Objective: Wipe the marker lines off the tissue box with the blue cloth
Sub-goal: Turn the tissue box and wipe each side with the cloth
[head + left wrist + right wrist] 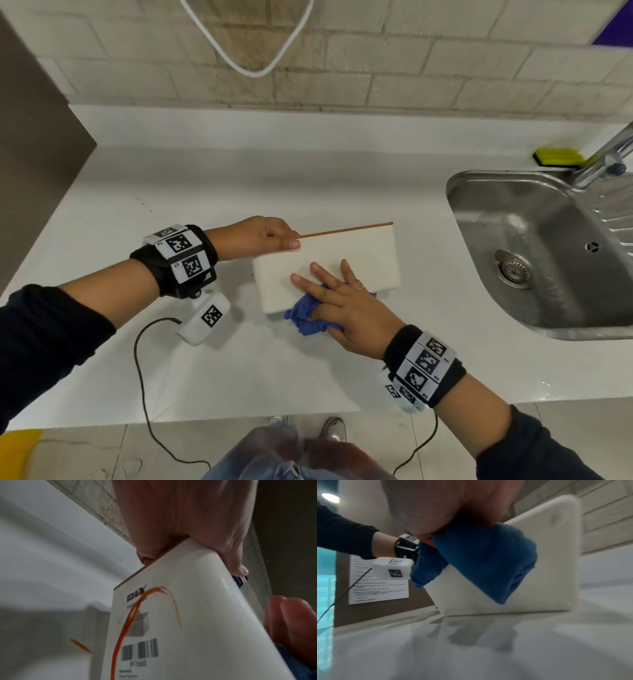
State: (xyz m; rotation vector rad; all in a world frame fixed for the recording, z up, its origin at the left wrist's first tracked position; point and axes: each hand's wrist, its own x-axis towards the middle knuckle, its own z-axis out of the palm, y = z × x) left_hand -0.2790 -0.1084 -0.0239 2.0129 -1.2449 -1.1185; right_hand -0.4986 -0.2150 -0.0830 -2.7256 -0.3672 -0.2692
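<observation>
A white tissue box (356, 257) stands tilted on the white counter (239, 178), its far edge raised. My left hand (270, 236) grips the box's upper left corner, thumb on the near face. My right hand (339, 298) lies flat with straight fingers on that face, pressing the crumpled blue cloth (308, 315) against its lower edge. In the left wrist view the box's left end (171, 635) carries a label, a barcode and orange marker lines (126, 622). In the right wrist view the blue cloth (484, 555) hangs under my palm against the box (547, 574).
A steel sink (534, 253) with a tap (606, 157) lies at the right, a yellow-green sponge (558, 157) behind it. A brown cabinet side (30, 144) bounds the counter at the left. An orange mark (80, 645) shows on the counter beside the box. Cables hang off the front edge.
</observation>
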